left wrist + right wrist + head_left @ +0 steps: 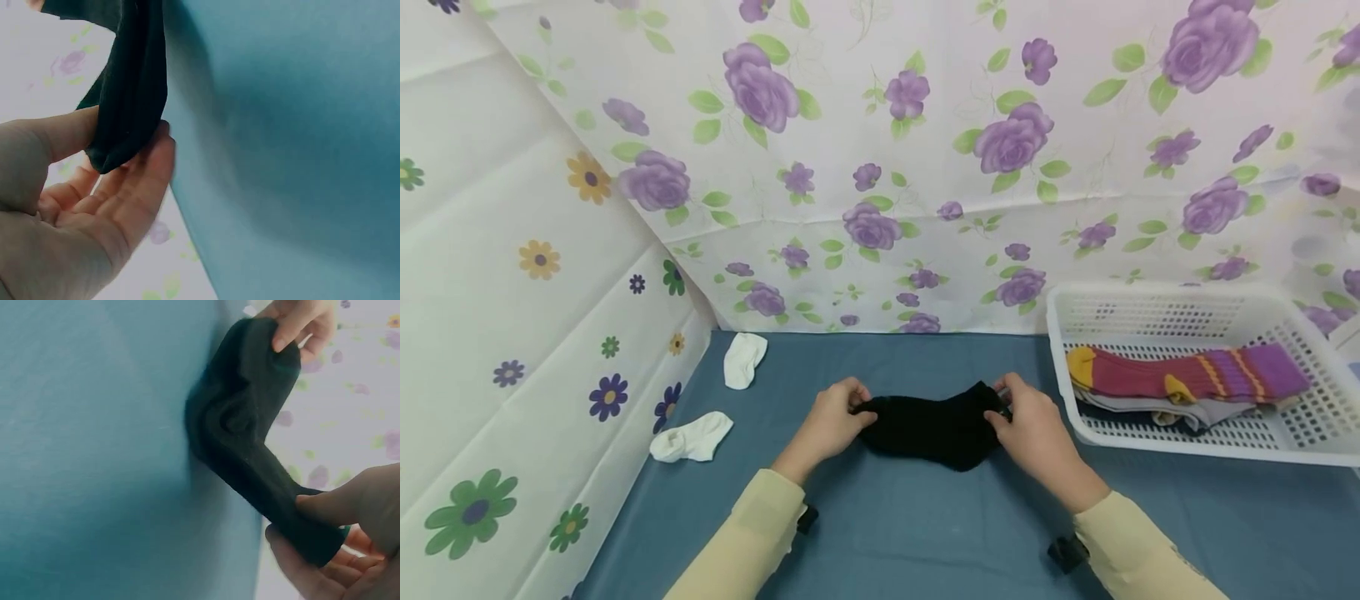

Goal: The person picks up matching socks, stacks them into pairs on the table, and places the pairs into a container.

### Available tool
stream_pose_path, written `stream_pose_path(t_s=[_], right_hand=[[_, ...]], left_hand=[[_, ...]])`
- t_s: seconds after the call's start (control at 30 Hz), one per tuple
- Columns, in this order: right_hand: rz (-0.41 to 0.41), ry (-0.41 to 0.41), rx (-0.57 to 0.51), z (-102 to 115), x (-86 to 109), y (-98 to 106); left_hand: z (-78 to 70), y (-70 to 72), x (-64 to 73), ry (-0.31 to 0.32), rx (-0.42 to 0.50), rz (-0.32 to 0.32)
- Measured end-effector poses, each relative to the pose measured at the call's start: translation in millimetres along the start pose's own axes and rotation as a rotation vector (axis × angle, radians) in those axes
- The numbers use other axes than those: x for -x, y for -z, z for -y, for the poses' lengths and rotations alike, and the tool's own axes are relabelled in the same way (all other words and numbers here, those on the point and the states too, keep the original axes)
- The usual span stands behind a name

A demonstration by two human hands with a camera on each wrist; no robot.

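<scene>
A black sock [925,429] stretches lengthwise between both hands above the blue table. My left hand [831,421] pinches its left end between thumb and fingers; the left wrist view shows the thumb on one side of the dark fabric [134,81] and the fingers behind it. The right hand [1033,429] pinches the other end, near the cuff. From the right wrist view, the sock [231,425] bends in its middle and sags toward the table. Whether it is one sock or two laid together I cannot tell.
Two white socks, one near the back [745,360] and one closer [692,437], lie at the table's left. A white perforated basket [1217,446] at the right holds folded socks, with a red and purple pair [1195,373] on top. Flowered sheets [850,275] enclose the back and left.
</scene>
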State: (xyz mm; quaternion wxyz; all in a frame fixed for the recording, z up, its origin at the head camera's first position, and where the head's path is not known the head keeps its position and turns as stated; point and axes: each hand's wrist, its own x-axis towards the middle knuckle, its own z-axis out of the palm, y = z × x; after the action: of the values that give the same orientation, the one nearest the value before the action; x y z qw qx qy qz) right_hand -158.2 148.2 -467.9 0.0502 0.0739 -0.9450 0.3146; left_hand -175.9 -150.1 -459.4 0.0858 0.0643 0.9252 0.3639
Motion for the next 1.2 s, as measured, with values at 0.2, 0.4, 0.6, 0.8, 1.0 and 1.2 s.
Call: stream_pose_path(t_s=[0.2,0.4,0.6,0.8,1.0,1.2], right_hand=[[-0.096,0.082,-0.058,14,-1.1,35],[-0.204,0.099,-0.159,2,-2.6,74],[-0.164,0.139,-0.118,-14,0.9,101],[-0.167,0.202,0.008,-27,-1.2,120],[-0.178,0.145,0.117,-39,-6.4,158],[-0.090,-0.005,0.157,-51,-10.7,196]], left_hand=[[-13.8,19.6,-8.6,-0.072,0.104,-0.070],[-30.8,23.7,-15.8,-0.215,0.409,-0.008],[-57.8,23.1,-6.5,-0.258,0.464,0.048],[-76.8,8.6,-14.1,-0.287,0.327,0.004],[-104.0,-11.4,-39.9,-0.336,0.254,-0.024],[-149.0,-31.3,-55.6,-0.332,0.220,-0.031]])
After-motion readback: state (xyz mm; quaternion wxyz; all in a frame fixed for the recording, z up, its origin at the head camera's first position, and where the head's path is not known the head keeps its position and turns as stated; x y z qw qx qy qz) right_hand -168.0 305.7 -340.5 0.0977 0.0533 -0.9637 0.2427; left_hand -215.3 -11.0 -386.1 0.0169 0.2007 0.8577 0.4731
